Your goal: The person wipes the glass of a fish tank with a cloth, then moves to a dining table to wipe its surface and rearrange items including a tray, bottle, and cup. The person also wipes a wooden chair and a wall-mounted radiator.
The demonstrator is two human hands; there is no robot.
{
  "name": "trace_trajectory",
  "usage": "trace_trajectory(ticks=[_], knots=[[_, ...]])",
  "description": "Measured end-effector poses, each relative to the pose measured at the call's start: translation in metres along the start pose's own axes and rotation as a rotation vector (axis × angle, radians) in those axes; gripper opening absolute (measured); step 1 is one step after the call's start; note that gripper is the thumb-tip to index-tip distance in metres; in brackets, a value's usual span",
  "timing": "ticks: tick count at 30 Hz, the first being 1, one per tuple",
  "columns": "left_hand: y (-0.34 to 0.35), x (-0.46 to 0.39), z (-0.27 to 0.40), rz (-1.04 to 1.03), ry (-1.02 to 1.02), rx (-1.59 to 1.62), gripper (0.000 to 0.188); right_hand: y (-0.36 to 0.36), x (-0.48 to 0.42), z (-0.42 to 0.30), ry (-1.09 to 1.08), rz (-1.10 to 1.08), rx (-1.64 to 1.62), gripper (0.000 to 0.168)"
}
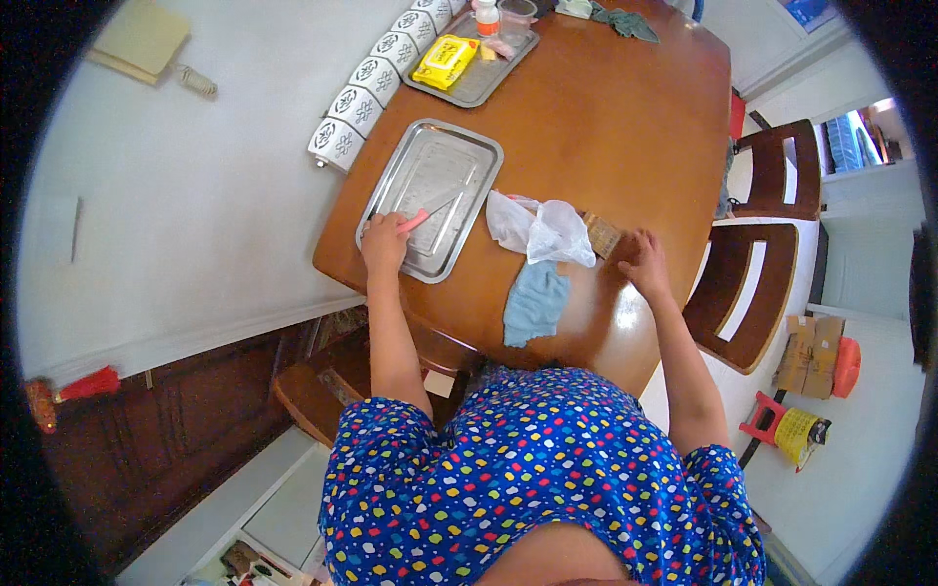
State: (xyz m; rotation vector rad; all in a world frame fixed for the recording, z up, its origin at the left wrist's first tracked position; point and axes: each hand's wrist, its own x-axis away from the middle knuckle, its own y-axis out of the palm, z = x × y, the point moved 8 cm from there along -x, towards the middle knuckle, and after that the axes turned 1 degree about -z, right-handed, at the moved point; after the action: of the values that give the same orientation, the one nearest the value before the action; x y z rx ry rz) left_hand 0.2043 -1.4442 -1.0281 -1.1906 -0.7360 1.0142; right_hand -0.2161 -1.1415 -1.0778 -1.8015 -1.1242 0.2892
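Observation:
My left hand (384,240) is at the near left edge of a rectangular metal tray (458,253). Its fingers hold the end of the pink handle of a knife (438,206), whose blade lies over the tray and points away to the right. Over the table's right side is my right hand (646,265), holding nothing, with its fingers apart and slightly curled. Just left of it lies a small brown patterned packet (602,233). A crumpled white plastic bag (546,228) sits between that packet and the tray. Nearer my body, a light blue cloth (537,304) touches the bag.
On the wooden table (586,110), a second metal tray (476,91) carries a yellow wipes pack (445,61), a white bottle (486,17) and a clear container (519,13). A dark cloth (626,23) lies at the far end. Wooden chairs (744,293) flank the right edge.

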Motion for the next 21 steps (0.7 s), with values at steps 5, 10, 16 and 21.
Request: trace_trajectory(ticks=[5,10,16,21], knots=[[-0.024,0.014,0.078,0.168,0.14,0.199,0.039,-0.035,0.036,-0.108,-0.4,0.092,-0.284,0.081],[0.012,0.004,0.188,-0.155,0.41,0.368,0.057,-0.014,0.009,-0.143,-0.364,0.117,-0.263,0.051],[0.044,-0.01,0.158,-0.271,0.247,0.195,0.044,-0.014,0.017,-0.143,-0.273,-0.037,-0.259,0.023],[0.046,0.023,0.123,-0.271,0.079,0.587,0.023,-0.007,0.045,-0.115,-0.357,-0.031,-0.395,0.015]])
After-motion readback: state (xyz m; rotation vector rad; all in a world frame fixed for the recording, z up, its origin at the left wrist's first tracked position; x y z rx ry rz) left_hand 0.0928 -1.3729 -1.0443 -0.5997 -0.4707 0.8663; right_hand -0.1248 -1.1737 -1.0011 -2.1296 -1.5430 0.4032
